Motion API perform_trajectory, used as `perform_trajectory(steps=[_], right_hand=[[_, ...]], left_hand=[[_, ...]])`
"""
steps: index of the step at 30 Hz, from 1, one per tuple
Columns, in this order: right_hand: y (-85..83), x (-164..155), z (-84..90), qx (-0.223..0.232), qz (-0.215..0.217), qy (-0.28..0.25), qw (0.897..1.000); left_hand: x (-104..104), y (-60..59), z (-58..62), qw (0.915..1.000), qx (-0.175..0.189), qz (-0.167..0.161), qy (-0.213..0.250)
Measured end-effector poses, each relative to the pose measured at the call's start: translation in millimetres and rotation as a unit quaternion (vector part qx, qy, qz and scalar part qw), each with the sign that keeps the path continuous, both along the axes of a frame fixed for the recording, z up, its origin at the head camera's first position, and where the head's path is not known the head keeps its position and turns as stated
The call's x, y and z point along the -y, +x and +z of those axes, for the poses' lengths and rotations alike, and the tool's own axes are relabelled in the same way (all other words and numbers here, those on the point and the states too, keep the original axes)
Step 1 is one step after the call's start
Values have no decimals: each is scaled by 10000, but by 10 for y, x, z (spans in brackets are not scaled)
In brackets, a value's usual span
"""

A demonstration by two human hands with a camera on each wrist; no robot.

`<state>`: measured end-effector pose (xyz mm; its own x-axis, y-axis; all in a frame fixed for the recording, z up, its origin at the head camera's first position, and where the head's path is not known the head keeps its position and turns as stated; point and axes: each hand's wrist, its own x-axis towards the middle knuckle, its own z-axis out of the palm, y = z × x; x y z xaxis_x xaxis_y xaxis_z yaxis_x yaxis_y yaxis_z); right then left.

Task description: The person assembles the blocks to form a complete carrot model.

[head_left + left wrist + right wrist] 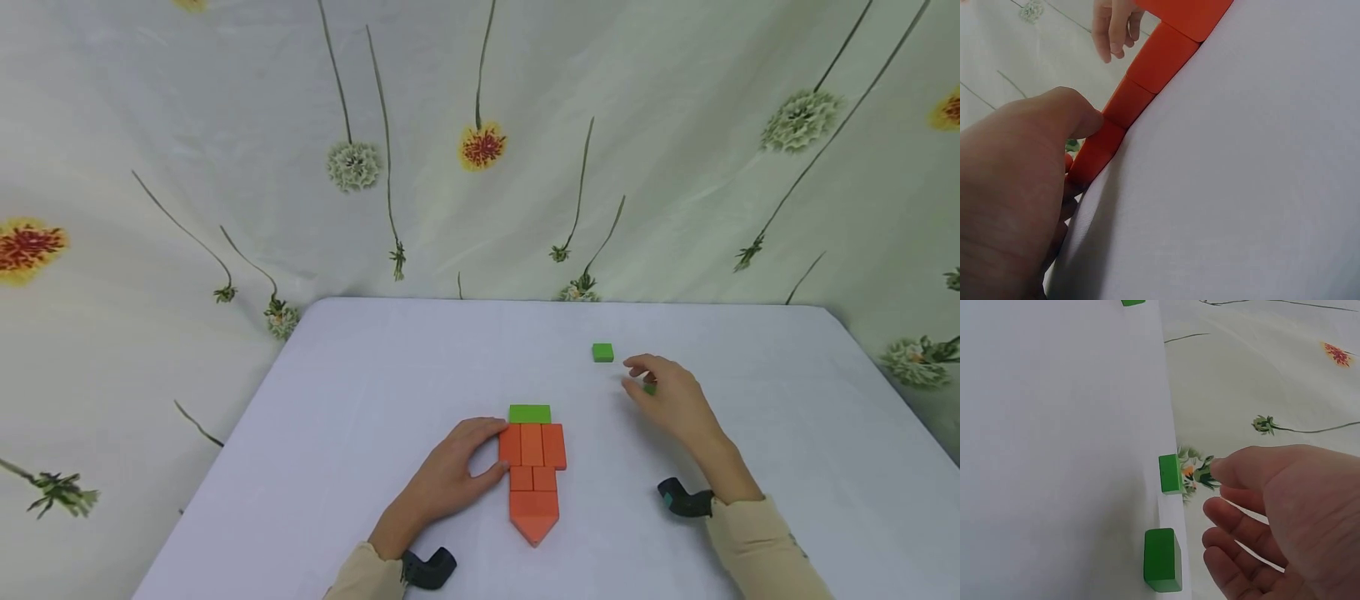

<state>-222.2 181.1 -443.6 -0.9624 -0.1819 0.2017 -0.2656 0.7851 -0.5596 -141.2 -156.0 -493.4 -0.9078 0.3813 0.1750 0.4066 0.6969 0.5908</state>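
Observation:
My left hand [453, 467] lies at the left side of a flat figure of orange and green blocks. Its thumb and forefinger bracket the ends of the upper left orange block [510, 446]; in the left wrist view the thumb [1082, 115] touches the orange side. Below come smaller orange blocks [521, 478] and an orange pointed end [534, 525]. A green strip [529, 414] tops the figure. My right hand [675, 404], fingers loosely bent, hovers beside a green block [1163, 559] that it partly hides in the head view. Nothing is between its fingers.
Another small green block [602, 352] lies farther back, left of the right hand. A white cloth covers the table [390, 367]. Behind hangs a pale flowered curtain [667, 167]. Dark wrist cameras [429, 569] sit at both cuffs.

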Motion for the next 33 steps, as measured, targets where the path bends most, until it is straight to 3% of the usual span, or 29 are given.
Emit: perform_trajectory(steps=[10,23,33], right_hand=[[-35,-116,2,447,-257,453,9976],[-12,-202,-50,702,-503,544,9948],[-47,-193,-92,603,-475,511,9957]], left_hand=[[8,-4,-10,10000,-2,-14,50],[7,-3,-3,10000,-45,-35,56],[5,2,-21,9998,-188,-31,32]])
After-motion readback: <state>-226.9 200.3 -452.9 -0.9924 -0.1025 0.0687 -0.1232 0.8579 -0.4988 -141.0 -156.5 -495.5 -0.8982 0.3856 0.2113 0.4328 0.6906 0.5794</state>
